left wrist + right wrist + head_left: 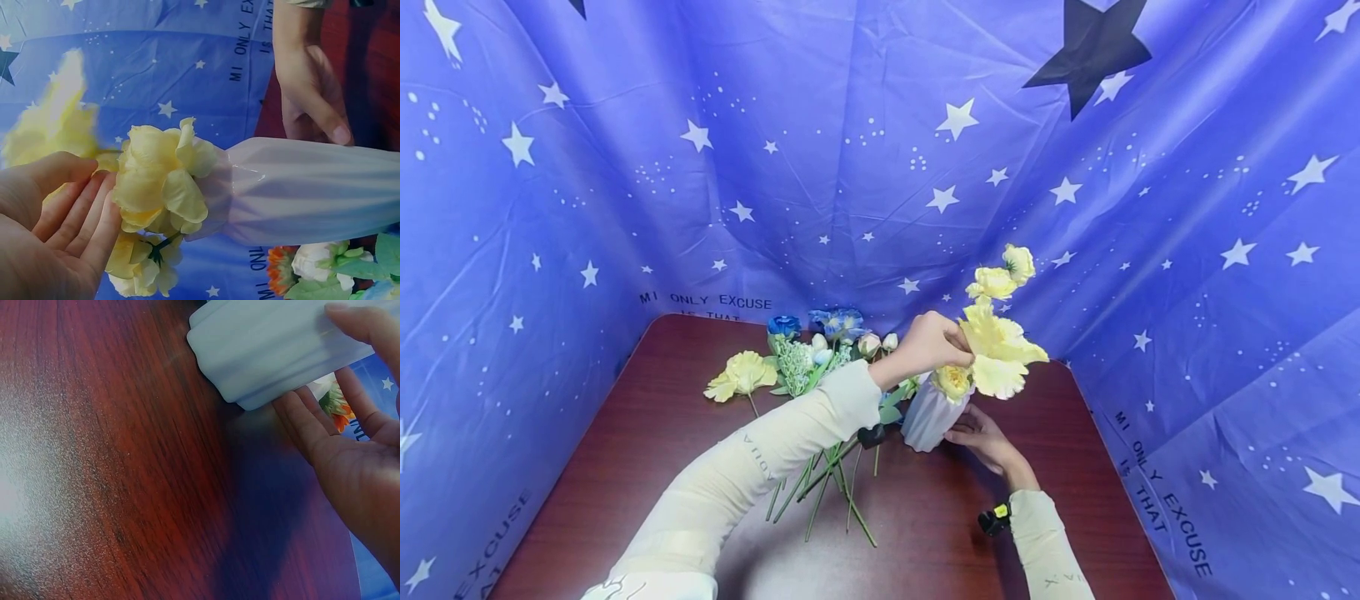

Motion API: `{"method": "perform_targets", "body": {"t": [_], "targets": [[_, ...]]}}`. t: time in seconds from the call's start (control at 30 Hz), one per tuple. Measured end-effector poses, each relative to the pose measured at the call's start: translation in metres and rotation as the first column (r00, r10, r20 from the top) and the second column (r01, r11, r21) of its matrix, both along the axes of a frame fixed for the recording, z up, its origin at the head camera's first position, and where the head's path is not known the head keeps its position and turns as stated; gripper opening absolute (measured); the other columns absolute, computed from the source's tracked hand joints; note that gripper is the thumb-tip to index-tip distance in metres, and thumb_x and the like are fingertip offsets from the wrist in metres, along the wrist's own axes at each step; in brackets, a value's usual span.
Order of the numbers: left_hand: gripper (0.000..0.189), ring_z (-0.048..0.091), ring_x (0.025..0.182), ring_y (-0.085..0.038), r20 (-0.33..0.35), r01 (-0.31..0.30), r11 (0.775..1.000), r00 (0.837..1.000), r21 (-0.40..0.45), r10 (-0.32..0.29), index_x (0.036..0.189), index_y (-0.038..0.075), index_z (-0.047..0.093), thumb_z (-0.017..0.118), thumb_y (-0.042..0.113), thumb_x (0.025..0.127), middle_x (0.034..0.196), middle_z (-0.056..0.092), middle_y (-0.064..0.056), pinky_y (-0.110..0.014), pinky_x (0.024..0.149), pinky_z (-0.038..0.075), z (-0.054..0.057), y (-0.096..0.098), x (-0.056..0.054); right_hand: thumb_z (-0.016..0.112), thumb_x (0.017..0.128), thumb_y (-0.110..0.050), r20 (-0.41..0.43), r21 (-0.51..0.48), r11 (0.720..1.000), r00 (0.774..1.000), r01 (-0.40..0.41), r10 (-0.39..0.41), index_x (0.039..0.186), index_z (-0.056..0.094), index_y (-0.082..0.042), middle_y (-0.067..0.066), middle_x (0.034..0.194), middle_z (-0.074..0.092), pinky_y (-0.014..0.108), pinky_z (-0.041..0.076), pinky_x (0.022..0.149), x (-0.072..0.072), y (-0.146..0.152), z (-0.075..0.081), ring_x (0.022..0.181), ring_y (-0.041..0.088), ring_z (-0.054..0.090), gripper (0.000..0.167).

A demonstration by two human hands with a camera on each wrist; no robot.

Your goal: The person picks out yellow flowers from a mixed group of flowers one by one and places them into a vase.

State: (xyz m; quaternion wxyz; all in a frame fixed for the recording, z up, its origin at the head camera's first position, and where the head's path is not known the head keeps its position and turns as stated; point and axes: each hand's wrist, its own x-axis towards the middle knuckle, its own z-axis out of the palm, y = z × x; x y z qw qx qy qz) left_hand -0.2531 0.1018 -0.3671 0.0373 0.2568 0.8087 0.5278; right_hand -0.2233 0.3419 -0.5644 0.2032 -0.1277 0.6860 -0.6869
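My left hand [928, 343] is above the mouth of a pale ribbed vase [931, 421], pinching a large ruffled yellow flower [1000, 346] just under its head. In the left wrist view the thumb and fingers of the left hand [65, 225] meet beside a rounder yellow bloom [156, 178] at the vase's neck. More small yellow blooms [992, 283] rise beyond the ruffled one. My right hand [985, 437] holds the vase low on its right side, thumb and fingers round its wall [281, 353]. The stem inside the vase is hidden.
Left of the vase, a pile of artificial flowers lies on the dark red wooden table [647, 433]: blue blooms [837, 322], a yellow flower [742, 375], white buds and green stems [827, 492]. An orange flower [281, 269] shows beside the vase. A blue starry curtain [850, 167] surrounds the table.
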Motion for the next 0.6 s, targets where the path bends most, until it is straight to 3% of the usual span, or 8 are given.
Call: {"method": "perform_targets", "body": {"t": [0.23,0.6], "targets": [[0.004,0.067,0.069,-0.003,0.051,-0.004,0.997,0.999,0.071,0.001,0.086,0.009,0.082,0.079,0.008,0.084,0.086,0.080,-0.003,-0.015,0.062,0.055,-0.0025,-0.0009,0.0024,0.060,0.093,0.012,0.019,-0.016,1.000,1.000,0.010,-0.010,0.126,0.050,-0.016,-0.002,0.118,0.065,0.025,0.058,0.095,0.0018,-0.0004,0.0021,0.109,0.011,0.067,0.045],[0.005,0.067,0.069,-0.004,0.055,-0.040,0.997,0.998,0.072,0.036,0.086,0.012,0.082,0.080,0.010,0.082,0.082,0.079,0.001,-0.016,0.065,0.055,-0.0030,-0.0028,0.0029,0.058,0.092,0.014,0.039,-0.031,0.999,0.999,0.014,-0.013,0.126,0.049,-0.016,0.000,0.119,0.061,0.025,0.057,0.095,0.0018,-0.0019,0.0021,0.109,0.011,0.066,0.046]]}}
